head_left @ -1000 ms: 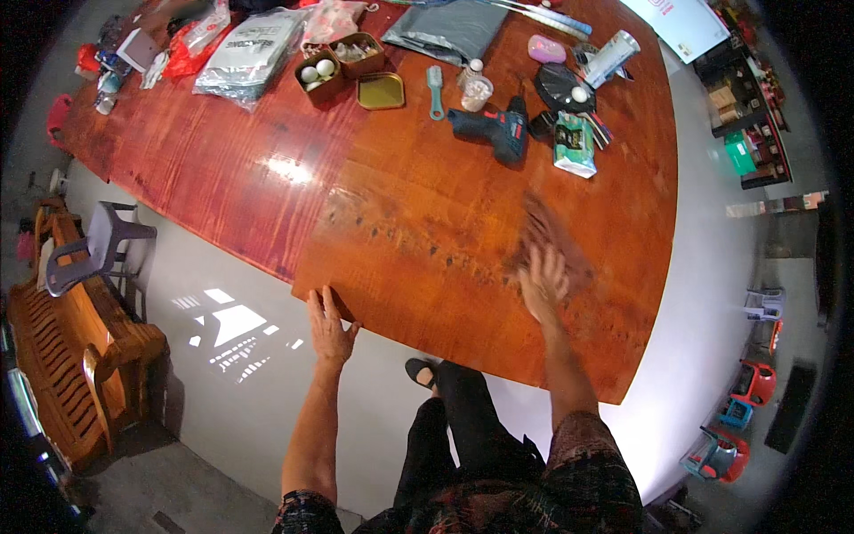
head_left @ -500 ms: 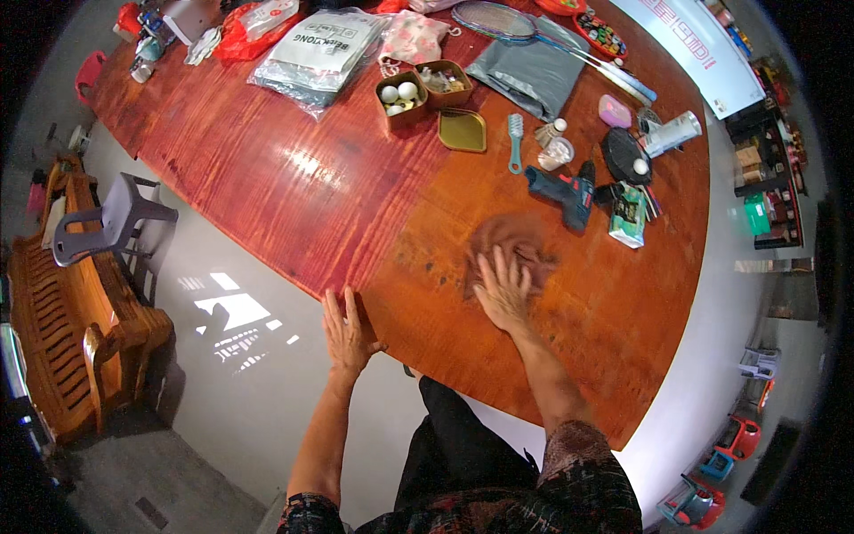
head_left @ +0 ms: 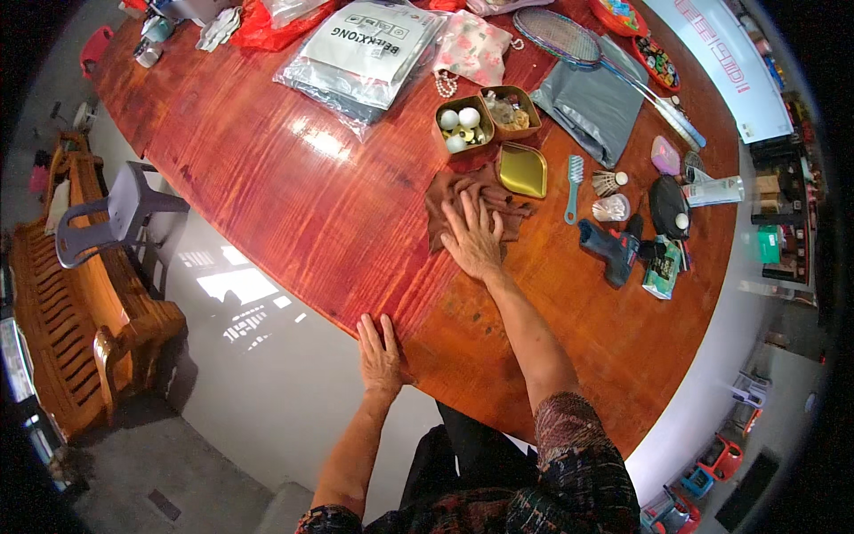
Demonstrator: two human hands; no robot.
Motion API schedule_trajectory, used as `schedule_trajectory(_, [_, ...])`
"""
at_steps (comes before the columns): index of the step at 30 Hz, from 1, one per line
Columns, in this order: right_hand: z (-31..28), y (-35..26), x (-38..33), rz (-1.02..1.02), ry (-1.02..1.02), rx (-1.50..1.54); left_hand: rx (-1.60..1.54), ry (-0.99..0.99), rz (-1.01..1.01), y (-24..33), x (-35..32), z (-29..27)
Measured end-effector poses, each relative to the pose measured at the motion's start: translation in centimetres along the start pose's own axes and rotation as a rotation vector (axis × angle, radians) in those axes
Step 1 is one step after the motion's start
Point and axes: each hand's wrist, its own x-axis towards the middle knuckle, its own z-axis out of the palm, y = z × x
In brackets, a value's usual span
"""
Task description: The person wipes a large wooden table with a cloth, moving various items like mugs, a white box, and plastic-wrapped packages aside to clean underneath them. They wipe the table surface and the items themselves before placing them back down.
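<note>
**Wiping pass: right hand on cloth, left hand bracing**

The right hand (head_left: pixel 473 238) lies flat, fingers spread, palm pressed down on a crumpled brown cloth (head_left: pixel 449 196) on the red wooden table (head_left: pixel 294 205). Its grip is open; the cloth is pinned under the palm, not pinched. The left hand (head_left: pixel 381 354) rests flat and open on the near table edge and holds nothing.

The cloth lies just below two small square tins (head_left: pixel 486 118), one holding white balls, and touches or nearly touches a gold lid (head_left: pixel 522 169). A teal brush (head_left: pixel 573 185), a shuttlecock (head_left: pixel 608 182) and a cordless drill (head_left: pixel 609 250) lie to the right.

Judged step: wiping the surface. A further stroke calls for steady downward pressure and a path clear of the lid and tins.
</note>
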Motion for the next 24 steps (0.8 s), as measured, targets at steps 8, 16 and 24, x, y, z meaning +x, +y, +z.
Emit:
schedule_trajectory(8, [1.3,-3.9,1.3,-0.09,0.05,-0.055,0.071,-0.158,-0.03,0.7,0.7,-2.1])
schedule_trajectory(16, [1.7,-9.8,0.5,-0.601,-0.064,0.084,0.057,-0.088,-0.059,0.1,0.4,-0.9])
schedule_trajectory(24, [1.2,-8.8,13.0,-0.048,0.223,0.011,0.093,-0.07,-0.024,0.6,0.7,-1.2])
